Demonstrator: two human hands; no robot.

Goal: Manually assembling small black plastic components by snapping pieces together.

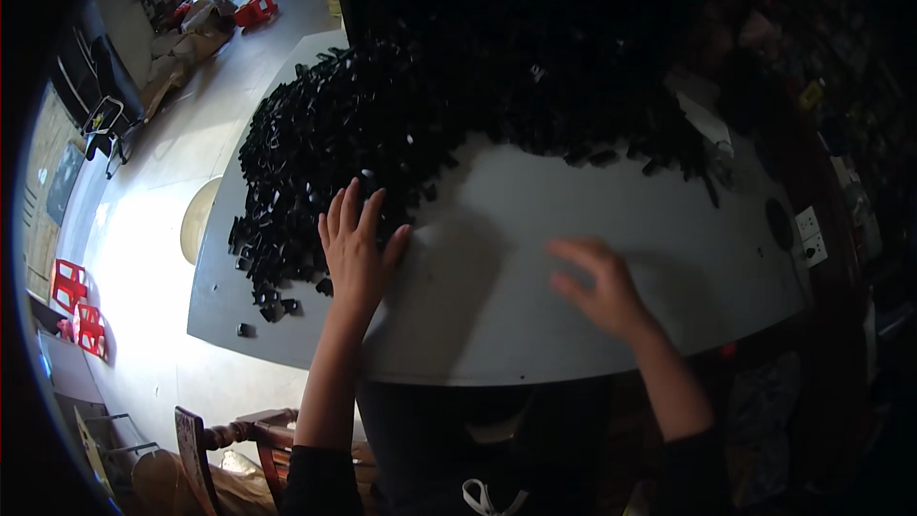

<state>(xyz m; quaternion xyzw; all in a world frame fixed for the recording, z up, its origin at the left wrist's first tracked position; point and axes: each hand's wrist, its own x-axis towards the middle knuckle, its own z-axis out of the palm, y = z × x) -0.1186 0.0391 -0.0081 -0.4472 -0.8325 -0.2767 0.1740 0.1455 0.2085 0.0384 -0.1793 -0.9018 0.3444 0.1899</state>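
Observation:
A big heap of small glossy black plastic-looking pieces (325, 134) spreads over the left and far parts of a pale table (535, 201). My left hand (355, 244) lies at the right edge of the heap's near left part, fingers spread over the pieces, holding nothing that I can see. Over the bare tabletop, right of the middle, is my right hand (597, 282). It is slightly blurred, its fingers are apart and nothing shows in them. A few loose pieces (272, 304) lie near the table's left front corner. The exact kind of the pieces is too dark to make out.
A wooden chair (244, 435) stands at the lower left. Red stools (81, 311) are on the floor farther left, and a round seat (201, 220) sits by the table's left edge. A white power socket (810, 236) is beyond the right edge. The far side is very dark.

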